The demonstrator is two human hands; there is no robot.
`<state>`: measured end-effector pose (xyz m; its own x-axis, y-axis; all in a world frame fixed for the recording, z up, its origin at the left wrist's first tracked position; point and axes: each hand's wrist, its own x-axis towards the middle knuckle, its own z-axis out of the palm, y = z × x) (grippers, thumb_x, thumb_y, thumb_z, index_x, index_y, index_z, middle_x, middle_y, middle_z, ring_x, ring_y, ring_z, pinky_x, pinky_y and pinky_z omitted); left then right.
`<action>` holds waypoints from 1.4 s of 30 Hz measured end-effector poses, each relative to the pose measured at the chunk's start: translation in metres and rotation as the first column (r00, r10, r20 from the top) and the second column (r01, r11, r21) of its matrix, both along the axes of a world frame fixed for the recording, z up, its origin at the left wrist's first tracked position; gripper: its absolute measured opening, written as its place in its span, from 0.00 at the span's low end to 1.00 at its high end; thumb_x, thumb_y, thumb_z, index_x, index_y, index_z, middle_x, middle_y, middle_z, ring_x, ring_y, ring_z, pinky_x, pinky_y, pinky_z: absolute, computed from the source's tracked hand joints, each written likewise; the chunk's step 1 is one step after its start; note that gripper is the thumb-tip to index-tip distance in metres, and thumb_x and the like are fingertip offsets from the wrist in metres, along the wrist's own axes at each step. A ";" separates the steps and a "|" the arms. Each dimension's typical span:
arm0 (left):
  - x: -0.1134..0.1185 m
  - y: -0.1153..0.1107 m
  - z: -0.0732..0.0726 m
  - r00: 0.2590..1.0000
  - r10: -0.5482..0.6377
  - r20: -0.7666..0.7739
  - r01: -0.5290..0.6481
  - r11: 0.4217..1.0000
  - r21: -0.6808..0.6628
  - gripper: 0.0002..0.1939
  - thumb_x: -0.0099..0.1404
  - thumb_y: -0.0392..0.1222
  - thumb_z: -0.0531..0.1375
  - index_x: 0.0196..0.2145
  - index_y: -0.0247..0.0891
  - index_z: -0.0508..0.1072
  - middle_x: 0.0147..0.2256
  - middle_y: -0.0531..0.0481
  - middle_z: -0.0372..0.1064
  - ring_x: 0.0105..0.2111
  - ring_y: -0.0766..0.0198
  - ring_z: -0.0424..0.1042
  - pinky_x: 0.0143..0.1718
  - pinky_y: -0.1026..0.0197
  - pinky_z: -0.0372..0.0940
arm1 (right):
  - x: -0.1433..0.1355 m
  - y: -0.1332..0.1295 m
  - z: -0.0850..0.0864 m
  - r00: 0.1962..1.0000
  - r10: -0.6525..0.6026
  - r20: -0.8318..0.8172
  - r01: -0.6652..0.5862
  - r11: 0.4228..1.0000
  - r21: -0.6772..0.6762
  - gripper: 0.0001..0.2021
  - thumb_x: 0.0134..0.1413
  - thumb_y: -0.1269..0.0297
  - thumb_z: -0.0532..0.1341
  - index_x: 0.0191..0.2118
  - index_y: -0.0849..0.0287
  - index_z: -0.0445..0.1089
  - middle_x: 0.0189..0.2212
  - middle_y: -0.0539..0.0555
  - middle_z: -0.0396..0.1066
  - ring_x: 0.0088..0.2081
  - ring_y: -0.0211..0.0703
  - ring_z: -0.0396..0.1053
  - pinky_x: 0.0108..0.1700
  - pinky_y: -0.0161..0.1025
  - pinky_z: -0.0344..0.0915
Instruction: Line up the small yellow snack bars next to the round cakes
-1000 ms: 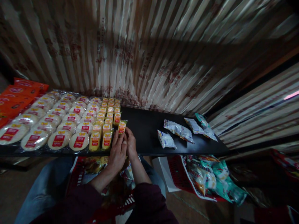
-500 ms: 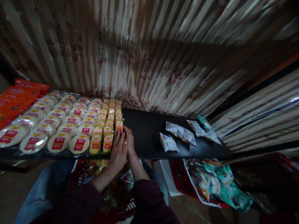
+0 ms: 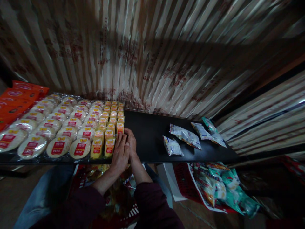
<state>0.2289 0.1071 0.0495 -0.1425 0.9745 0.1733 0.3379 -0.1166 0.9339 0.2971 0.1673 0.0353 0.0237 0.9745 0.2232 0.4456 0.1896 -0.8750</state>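
My left hand and my right hand are together at the right end of rows of small yellow packets on a black shelf. The fingers of my left hand lie close together beside the front packets, and any thing under them is hidden. My right hand rests against the left one, its fingertips near a yellow packet in the right row. What it may hold cannot be made out. Left of the yellow packets lie rows of round white crackers in clear wrap with red labels.
Orange packages lie at the far left. Several white snack bags sit on the shelf's right part. Below are a red basket of green and white bags and another basket between my knees. A striped sheet hangs behind.
The view has shifted slightly, and the goods at the left appear a little further left. My hands stay nearly in the same place beside the yellow packets.
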 end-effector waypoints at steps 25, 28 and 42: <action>0.002 0.007 -0.005 1.000 0.024 0.001 -0.024 1.000 0.017 0.26 0.67 0.46 0.45 0.59 0.33 0.59 0.63 0.41 0.49 0.65 0.58 0.43 0.65 0.49 0.39 | 0.002 0.010 -0.007 0.996 0.040 0.078 -0.043 0.999 0.029 0.19 0.50 0.72 0.53 0.49 0.57 0.67 0.45 0.55 0.70 0.47 0.43 0.67 0.53 0.42 0.61; 0.002 0.006 -0.006 1.000 0.022 0.006 -0.022 1.000 0.021 0.26 0.67 0.46 0.45 0.59 0.34 0.59 0.64 0.42 0.48 0.65 0.58 0.41 0.65 0.49 0.38 | 0.003 0.008 -0.007 0.998 0.043 0.043 -0.045 0.998 0.039 0.20 0.49 0.72 0.54 0.50 0.55 0.67 0.46 0.54 0.70 0.48 0.43 0.66 0.53 0.41 0.61; 0.005 -0.006 -0.003 1.000 0.002 -0.014 -0.001 0.999 0.050 0.24 0.67 0.47 0.45 0.56 0.34 0.63 0.63 0.41 0.51 0.64 0.57 0.44 0.64 0.46 0.42 | 0.012 -0.010 -0.007 0.999 -0.038 -0.032 0.039 0.999 0.015 0.22 0.48 0.74 0.51 0.49 0.57 0.68 0.47 0.54 0.70 0.50 0.42 0.66 0.55 0.42 0.61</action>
